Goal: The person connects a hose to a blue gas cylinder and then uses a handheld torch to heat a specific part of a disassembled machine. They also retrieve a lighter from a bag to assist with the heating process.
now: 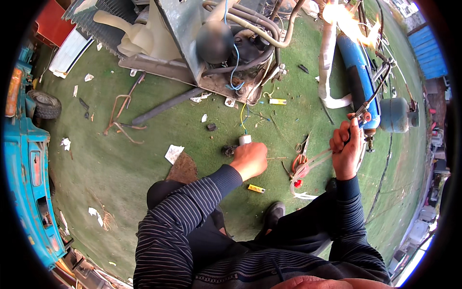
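Observation:
My right hand (347, 147) is closed round the handle of a gas torch (367, 117) with a red valve knob, close to the blue gas cylinder (358, 67). A bright flame (353, 24) burns at the upper right, near the top of a pale wrapped pipe (327, 58). Pale hoses (308, 168) hang below that hand. My left hand (250, 161) is closed low over the ground, its fingertips hidden beneath. Just beyond its knuckles shows a white cylindrical part (245, 139) with yellow and blue wires. A thin rod (276, 158) lies at its right side.
Ahead stands an opened metal unit with a round black compressor (214, 42) and bent pipes. Scissors (303, 147), orange-handled pliers (299, 161) and yellow lighters (256, 188) lie on the green ground. A blue-grey tank (394, 115) stands right; a turquoise vehicle (24, 168) left.

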Motion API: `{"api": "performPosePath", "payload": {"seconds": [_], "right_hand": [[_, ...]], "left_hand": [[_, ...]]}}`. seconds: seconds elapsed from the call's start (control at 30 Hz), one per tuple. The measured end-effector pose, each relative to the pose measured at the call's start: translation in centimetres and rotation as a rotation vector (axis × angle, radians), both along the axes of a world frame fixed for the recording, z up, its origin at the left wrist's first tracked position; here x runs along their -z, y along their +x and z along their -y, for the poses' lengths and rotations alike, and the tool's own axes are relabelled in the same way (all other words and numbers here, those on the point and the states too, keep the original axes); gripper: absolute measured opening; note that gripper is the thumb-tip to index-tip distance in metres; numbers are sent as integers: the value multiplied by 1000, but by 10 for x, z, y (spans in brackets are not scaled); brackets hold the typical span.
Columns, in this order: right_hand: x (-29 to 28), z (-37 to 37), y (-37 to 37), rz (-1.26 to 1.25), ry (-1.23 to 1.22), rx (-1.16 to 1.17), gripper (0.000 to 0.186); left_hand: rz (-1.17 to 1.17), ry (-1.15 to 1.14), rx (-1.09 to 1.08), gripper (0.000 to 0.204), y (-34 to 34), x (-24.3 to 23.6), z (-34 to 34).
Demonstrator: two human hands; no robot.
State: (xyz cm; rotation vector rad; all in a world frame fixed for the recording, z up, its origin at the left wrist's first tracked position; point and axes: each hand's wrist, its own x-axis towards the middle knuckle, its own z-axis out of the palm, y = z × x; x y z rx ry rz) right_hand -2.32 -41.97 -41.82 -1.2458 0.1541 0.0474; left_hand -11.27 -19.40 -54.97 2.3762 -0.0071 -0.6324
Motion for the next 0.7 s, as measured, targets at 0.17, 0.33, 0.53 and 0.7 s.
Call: {"api": "performPosePath", "payload": {"seconds": [0.17,0.33,0.53,0.7], "right_hand": [[-2,2,1,4,43,-50,25],[5,-1,-1,-79,98,-174,29],[16,-10,3,-218,133,-216,26],[17,-15,-4,-284,244,-231,25]], "left_hand": [[-17,-23,8,18,4,-7,2],[-27,-29,8,17,6,-4,9],[-40,-18,-6,16,14,20,13],[-34,-131,-56,17,18,66,35]]}}
